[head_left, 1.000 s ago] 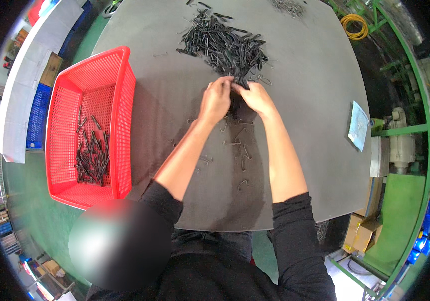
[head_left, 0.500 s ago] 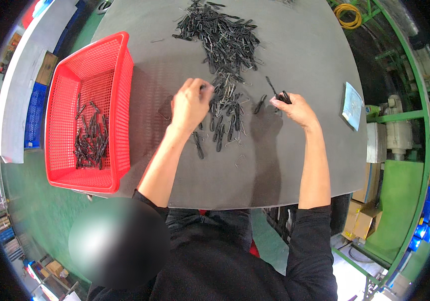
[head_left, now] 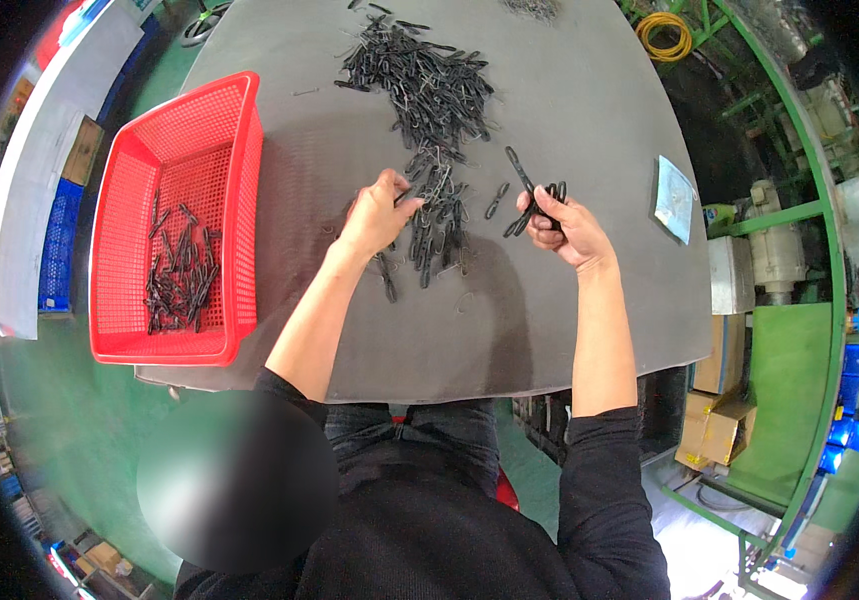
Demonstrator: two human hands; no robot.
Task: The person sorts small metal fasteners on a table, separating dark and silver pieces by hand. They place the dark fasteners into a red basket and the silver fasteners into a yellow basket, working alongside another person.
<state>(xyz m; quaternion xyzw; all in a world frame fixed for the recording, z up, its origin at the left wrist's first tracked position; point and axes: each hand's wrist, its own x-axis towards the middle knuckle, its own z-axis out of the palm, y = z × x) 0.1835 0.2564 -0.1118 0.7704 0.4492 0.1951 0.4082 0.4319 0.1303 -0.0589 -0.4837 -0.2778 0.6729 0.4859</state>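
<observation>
A long pile of black loop-shaped pieces (head_left: 439, 100), mixed with thin bent metal wires, runs down the middle of the grey table (head_left: 609, 320). At the pile's near left edge, my left hand (head_left: 374, 218) is closed in a pinch, and a dark piece shows at its fingertips. To the right of the pile, my right hand (head_left: 574, 230) is wrapped round a bunch of black loop-shaped pieces (head_left: 524, 212), whose ends stick out past the fingers. One single black piece (head_left: 496, 201) lies on the table between the pile and my right hand.
On the left stands a red perforated plastic basket (head_left: 241, 220) with black pieces in its bottom. A light-blue packet (head_left: 673, 200) lies near the table's right edge. Wire bits (head_left: 532, 8) lie at the far edge. Green metal framing (head_left: 799, 210) stands beyond the table's right side.
My right hand has turned, so more of the bunch shows. My left hand has stayed by the pile, its fingertips lower against it. The whole view has shifted slightly.
</observation>
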